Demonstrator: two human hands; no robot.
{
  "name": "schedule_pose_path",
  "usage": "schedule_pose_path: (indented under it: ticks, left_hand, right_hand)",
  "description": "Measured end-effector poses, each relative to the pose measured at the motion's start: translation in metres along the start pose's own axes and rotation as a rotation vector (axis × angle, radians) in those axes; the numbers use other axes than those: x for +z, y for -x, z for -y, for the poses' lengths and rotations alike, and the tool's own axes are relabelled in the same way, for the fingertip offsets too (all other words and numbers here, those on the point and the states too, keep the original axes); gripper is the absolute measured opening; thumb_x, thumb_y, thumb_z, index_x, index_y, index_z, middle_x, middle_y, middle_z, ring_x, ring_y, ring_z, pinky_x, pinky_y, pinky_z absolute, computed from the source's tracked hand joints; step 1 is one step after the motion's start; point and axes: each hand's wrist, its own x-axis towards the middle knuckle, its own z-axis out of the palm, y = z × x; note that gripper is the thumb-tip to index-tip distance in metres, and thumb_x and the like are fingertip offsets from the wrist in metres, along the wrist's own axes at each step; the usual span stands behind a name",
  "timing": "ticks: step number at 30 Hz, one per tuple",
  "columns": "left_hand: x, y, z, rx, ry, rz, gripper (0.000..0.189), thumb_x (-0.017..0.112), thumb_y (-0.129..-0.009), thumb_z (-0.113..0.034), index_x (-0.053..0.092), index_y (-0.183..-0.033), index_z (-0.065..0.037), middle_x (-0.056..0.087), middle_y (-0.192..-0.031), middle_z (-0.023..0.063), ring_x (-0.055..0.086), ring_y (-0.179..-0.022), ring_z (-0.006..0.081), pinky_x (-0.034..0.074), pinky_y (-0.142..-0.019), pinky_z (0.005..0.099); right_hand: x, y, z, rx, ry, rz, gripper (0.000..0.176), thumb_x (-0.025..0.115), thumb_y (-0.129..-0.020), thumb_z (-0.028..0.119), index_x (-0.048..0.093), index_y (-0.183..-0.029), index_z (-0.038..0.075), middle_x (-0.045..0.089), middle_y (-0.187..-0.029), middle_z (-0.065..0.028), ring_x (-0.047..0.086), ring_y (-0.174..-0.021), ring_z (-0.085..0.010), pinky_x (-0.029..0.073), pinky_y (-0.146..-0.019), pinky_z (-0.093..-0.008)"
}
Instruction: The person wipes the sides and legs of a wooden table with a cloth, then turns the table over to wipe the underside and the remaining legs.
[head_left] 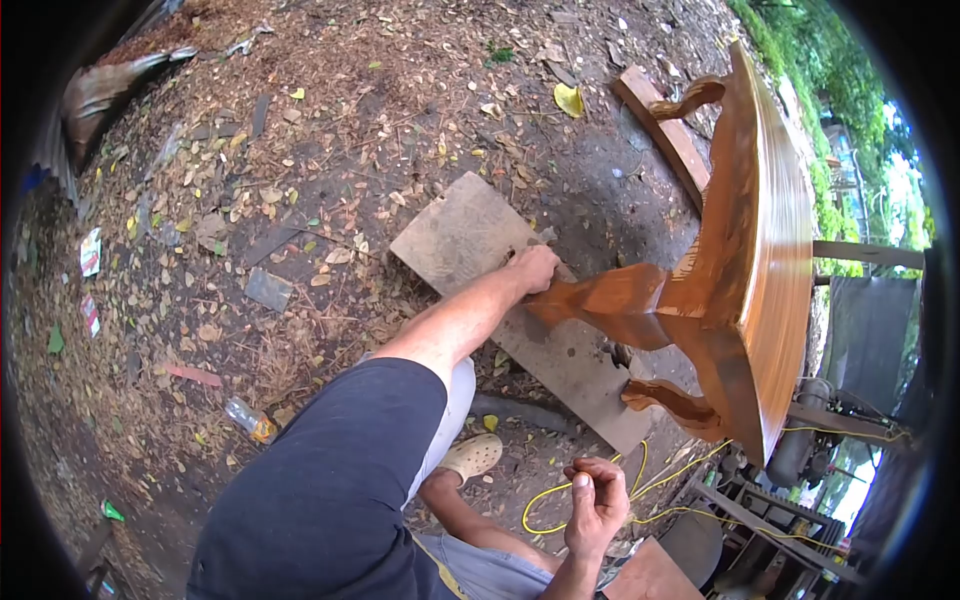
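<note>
A varnished brown wooden table [775, 270] with curved, carved legs is tipped on its side, its top facing right. My left hand [533, 268] is closed at the end of the table's middle leg [610, 295], above a worn wooden board [465, 235] on the ground. The fingertips of this hand are hidden. Lower right, my right hand [597, 505] is raised, fingers curled and thumb pressed against them. Whatever it may hold is too small or too covered to name. Another curved leg [680, 405] rests near the board's lower end.
Dry leaves and scraps cover the dirt ground. A long plank [665, 135] lies behind the table. Near my foot in a beige clog [472, 456] runs a yellow cord [540, 500]. Machinery [800, 450] stands at right, and a plastic bottle [250, 418] lies at left.
</note>
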Motion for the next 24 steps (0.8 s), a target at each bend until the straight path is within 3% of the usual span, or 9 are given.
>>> schedule_pose_path:
  ticks: [1, 4, 10, 13, 16, 19, 22, 24]
  left_hand:
    - [0.004, 0.001, 0.001, -0.011, -0.010, -0.041, 0.023, 0.071, -0.084, -0.013, 0.076, -0.105, -0.005, 0.073, -0.111, 0.0173, 0.069, -0.108, 0.0386, 0.056, -0.094, 0.0472]
    - [-0.012, 0.010, -0.016, -0.256, -0.025, 0.104, 0.025, 0.071, -0.085, -0.014, 0.076, -0.106, -0.003, 0.075, -0.109, 0.0188, 0.071, -0.107, 0.0396, 0.058, -0.093, 0.0459]
    - [0.003, 0.001, -0.006, -0.443, 0.080, 0.101, 0.028, 0.068, -0.084, -0.016, 0.078, -0.107, -0.003, 0.074, -0.114, 0.0203, 0.071, -0.109, 0.0372, 0.058, -0.092, 0.0433]
    - [0.001, 0.005, 0.000, -0.272, -0.115, 0.240, 0.031, 0.067, -0.083, -0.017, 0.076, -0.108, 0.000, 0.072, -0.117, 0.0224, 0.070, -0.111, 0.0368, 0.058, -0.091, 0.0434]
    - [0.005, 0.015, 0.005, -0.302, -0.131, 0.308, 0.034, 0.065, -0.083, -0.010, 0.077, -0.115, -0.007, 0.075, -0.119, 0.0143, 0.071, -0.113, 0.0316, 0.057, -0.092, 0.0433]
    - [-0.002, 0.042, 0.007, -0.600, 0.313, 0.306, 0.031, 0.069, -0.086, -0.014, 0.076, -0.115, -0.003, 0.076, -0.114, 0.0152, 0.072, -0.107, 0.0282, 0.057, -0.087, 0.0439]
    - [-0.032, 0.079, 0.011, -0.486, 0.315, 0.507, 0.031, 0.074, -0.088, -0.015, 0.074, -0.115, 0.000, 0.074, -0.109, 0.0177, 0.070, -0.100, 0.0323, 0.054, -0.086, 0.0467]
    - [-0.038, 0.097, 0.013, -0.528, 0.490, 0.424, 0.031, 0.075, -0.091, -0.021, 0.074, -0.114, 0.000, 0.074, -0.109, 0.0174, 0.069, -0.099, 0.0303, 0.054, -0.085, 0.0452]
  right_hand:
    - [0.000, 0.000, 0.000, -0.004, 0.013, 0.003, 0.011, 0.064, -0.098, 0.005, 0.062, -0.100, -0.006, 0.066, -0.105, -0.0169, 0.067, -0.092, -0.0211, 0.059, -0.083, -0.0340]
    - [-0.001, 0.003, 0.001, -0.014, 0.037, 0.001, 0.011, 0.065, -0.097, 0.004, 0.063, -0.100, -0.006, 0.067, -0.104, -0.0171, 0.067, -0.091, -0.0211, 0.058, -0.082, -0.0337]
    - [-0.003, 0.008, 0.004, -0.022, 0.031, 0.002, 0.012, 0.065, -0.098, 0.006, 0.063, -0.101, -0.005, 0.066, -0.105, -0.0158, 0.066, -0.092, -0.0202, 0.057, -0.084, -0.0336]
    - [-0.006, 0.008, 0.004, -0.039, 0.049, 0.045, 0.013, 0.064, -0.101, 0.009, 0.061, -0.105, -0.004, 0.064, -0.109, -0.0133, 0.065, -0.094, -0.0176, 0.057, -0.087, -0.0330]
    - [-0.003, 0.007, 0.007, -0.031, 0.043, 0.024, 0.012, 0.065, -0.100, 0.007, 0.062, -0.102, -0.004, 0.065, -0.106, -0.0142, 0.066, -0.093, -0.0186, 0.057, -0.086, -0.0331]
    - [0.001, 0.006, 0.011, -0.029, 0.041, -0.018, 0.011, 0.067, -0.096, 0.006, 0.063, -0.097, -0.004, 0.068, -0.102, -0.0161, 0.067, -0.090, -0.0206, 0.055, -0.083, -0.0332]
    - [-0.004, 0.007, 0.009, -0.035, 0.044, -0.013, 0.011, 0.065, -0.098, 0.006, 0.063, -0.099, -0.004, 0.067, -0.104, -0.0149, 0.066, -0.091, -0.0194, 0.056, -0.085, -0.0329]
    - [-0.009, 0.008, 0.005, -0.038, 0.053, 0.018, 0.011, 0.063, -0.101, 0.007, 0.062, -0.105, -0.004, 0.064, -0.110, -0.0130, 0.064, -0.094, -0.0171, 0.057, -0.088, -0.0325]
